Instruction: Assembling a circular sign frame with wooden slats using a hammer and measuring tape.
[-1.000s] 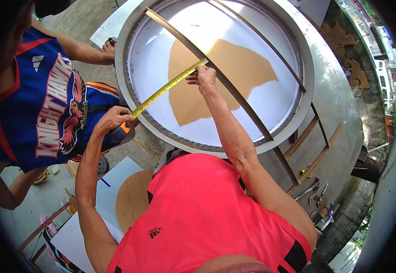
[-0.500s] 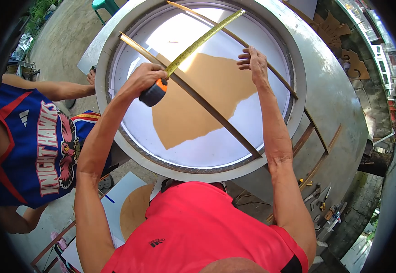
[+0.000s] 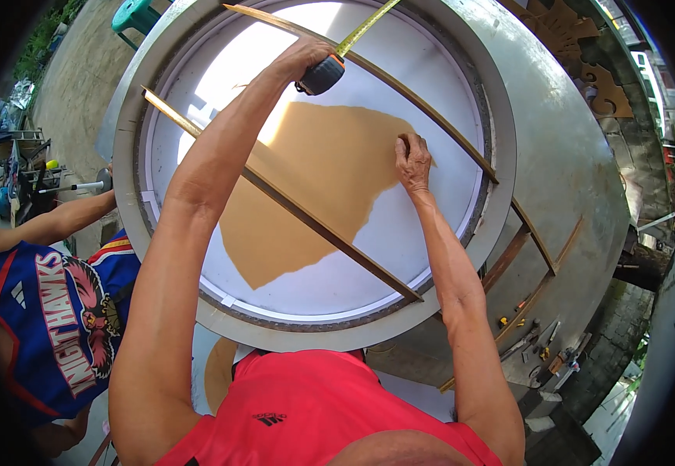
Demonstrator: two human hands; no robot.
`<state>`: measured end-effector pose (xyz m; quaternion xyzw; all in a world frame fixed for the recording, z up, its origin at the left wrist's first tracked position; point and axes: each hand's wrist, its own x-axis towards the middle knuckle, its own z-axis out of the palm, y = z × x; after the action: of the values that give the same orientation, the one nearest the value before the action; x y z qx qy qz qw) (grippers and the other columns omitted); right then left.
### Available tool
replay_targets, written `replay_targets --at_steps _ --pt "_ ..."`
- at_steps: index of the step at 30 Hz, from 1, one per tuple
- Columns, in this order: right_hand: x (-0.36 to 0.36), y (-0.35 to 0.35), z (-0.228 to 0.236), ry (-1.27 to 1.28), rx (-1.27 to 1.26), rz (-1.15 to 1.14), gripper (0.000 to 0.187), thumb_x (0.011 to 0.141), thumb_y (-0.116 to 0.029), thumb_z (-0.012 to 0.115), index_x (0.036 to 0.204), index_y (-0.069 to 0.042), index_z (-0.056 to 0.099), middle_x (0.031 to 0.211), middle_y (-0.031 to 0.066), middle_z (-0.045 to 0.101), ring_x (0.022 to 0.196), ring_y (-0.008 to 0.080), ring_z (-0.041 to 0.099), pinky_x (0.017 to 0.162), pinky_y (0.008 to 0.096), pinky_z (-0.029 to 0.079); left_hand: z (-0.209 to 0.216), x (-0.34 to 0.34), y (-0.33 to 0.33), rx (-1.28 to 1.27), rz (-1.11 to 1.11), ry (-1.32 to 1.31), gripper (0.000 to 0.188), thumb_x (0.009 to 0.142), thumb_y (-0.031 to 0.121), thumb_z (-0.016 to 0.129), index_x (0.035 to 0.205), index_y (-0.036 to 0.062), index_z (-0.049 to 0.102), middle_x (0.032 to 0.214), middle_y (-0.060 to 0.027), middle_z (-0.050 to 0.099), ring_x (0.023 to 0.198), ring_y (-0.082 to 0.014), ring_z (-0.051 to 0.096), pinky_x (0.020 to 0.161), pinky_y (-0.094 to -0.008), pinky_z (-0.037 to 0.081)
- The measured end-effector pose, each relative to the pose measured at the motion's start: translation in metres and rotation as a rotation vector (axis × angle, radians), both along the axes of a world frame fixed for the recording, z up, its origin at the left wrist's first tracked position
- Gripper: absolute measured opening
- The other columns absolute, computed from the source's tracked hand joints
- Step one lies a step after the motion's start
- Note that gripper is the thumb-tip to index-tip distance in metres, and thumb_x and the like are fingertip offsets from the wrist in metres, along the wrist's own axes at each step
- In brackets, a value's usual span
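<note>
My left hand [image 3: 304, 59] is closed round a black and orange tape measure [image 3: 322, 75], over the far bar. Its yellow blade [image 3: 370, 27] runs out past the top of the view. Lower right, my right hand [image 3: 412, 161] has its fingers curled in at the right edge of a brown sheet [image 3: 306, 179]; whether they pinch it is hidden. That irregular sheet lies on a white round surface [image 3: 399, 241] inside a large grey ring [image 3: 500, 101]. Two narrow bars cross the ring at a slant, a near bar [image 3: 314, 221] and a far bar [image 3: 430, 113].
At the left a person in a blue jersey [image 3: 34, 326] reaches an arm toward the ring. A metal tabletop [image 3: 562, 163] extends right, with a ladder-like frame [image 3: 535, 233] and several hand tools [image 3: 543, 342]. A green stool [image 3: 134, 15] stands far left.
My left hand has moved away from me with the tape measure, from the near bar to the far bar. My right hand has come off the far bar and curled its fingers at the sheet.
</note>
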<state>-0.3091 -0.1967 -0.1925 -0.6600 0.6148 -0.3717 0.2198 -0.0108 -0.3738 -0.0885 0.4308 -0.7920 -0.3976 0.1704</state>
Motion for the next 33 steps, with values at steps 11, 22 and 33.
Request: replay_targets --at_steps 11,22,33 --pt "0.005 -0.006 -0.003 -0.016 -0.006 0.002 0.012 0.089 -0.012 0.062 0.098 -0.004 0.062 0.091 0.0116 0.064 0.087 0.0286 0.060 0.077 0.0420 0.050 -0.016 0.003 -0.015 0.206 0.389 0.105 0.018 0.083 0.017 0.066 0.093 0.0079 0.077 0.086 -0.0035 0.073 0.070 -0.0103 0.061 0.063 -0.0277 0.051" --pt "-0.002 -0.064 0.083 -0.114 -0.264 0.023 0.010 0.089 -0.010 0.065 0.097 -0.003 0.066 0.087 0.0102 0.067 0.075 0.0203 0.063 0.069 0.0345 0.052 0.014 0.015 0.020 0.239 0.378 0.025 0.018 0.087 0.010 0.055 0.090 0.0019 0.072 0.087 -0.0075 0.071 0.073 -0.0163 0.067 0.062 -0.0298 0.053" --pt "-0.039 -0.136 0.081 0.028 -0.206 -0.020 0.017 0.087 -0.010 0.065 0.103 -0.003 0.068 0.093 0.0118 0.070 0.082 0.0224 0.068 0.079 0.0354 0.055 -0.001 0.048 0.052 0.241 0.391 0.153 0.025 0.086 0.025 0.066 0.095 0.0037 0.075 0.076 -0.0056 0.069 0.052 -0.0093 0.057 0.048 -0.0242 0.050"
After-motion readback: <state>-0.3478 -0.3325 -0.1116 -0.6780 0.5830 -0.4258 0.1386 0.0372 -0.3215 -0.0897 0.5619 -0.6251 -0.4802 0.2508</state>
